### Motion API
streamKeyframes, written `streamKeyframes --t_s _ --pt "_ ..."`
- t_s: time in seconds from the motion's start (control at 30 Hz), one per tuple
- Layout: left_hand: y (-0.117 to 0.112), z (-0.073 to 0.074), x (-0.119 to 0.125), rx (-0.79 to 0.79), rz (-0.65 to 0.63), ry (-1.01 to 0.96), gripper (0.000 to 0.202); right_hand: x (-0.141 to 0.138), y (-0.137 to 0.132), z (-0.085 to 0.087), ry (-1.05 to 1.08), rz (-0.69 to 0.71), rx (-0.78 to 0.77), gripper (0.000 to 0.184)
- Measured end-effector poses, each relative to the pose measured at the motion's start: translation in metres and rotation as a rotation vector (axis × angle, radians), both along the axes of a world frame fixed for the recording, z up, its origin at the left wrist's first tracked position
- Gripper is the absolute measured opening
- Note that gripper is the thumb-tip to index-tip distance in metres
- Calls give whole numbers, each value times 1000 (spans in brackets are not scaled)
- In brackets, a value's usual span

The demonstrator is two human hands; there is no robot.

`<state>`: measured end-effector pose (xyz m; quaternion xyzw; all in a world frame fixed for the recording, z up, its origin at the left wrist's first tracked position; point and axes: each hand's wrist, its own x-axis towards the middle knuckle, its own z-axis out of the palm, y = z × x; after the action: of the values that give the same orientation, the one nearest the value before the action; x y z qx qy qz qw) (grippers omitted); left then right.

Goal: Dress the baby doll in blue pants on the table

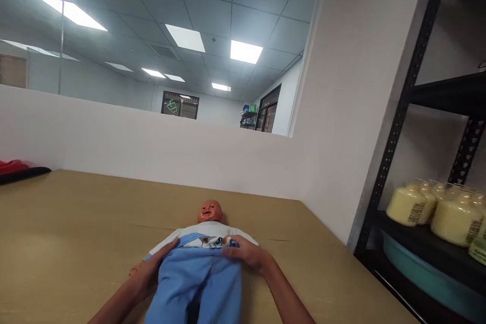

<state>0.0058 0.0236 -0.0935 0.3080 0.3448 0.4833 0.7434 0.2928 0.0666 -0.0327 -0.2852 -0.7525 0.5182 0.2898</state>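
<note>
A baby doll (209,211) lies on its back on the tan table (76,223), head pointing away from me. It wears a white shirt (212,233) and blue trousers (197,283). My left hand (150,271) grips the trousers' waistband at the doll's left-side hip in view, fingers curled on the cloth. My right hand (246,253) pinches the waistband on the other side, near the printed patch on the shirt.
A white partition (152,147) runs along the table's far edge. A black metal shelf (429,172) stands at the right with several pale yellow jars (436,207) and a teal basin (425,273). A red and black cloth (18,169) lies at the far left.
</note>
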Motion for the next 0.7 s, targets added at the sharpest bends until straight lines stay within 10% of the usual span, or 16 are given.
streamKeyframes --t_s 0.33,0.47,0.7 --pt "36 35 -19 468 -303 307 64 -29 25 -22 410 -131 -148 55" --pt "50 58 -10 589 -417 604 65 -45 17 1 248 -118 50 34" --pt "53 66 17 471 -458 396 60 -10 9 17 -187 -99 195 28"
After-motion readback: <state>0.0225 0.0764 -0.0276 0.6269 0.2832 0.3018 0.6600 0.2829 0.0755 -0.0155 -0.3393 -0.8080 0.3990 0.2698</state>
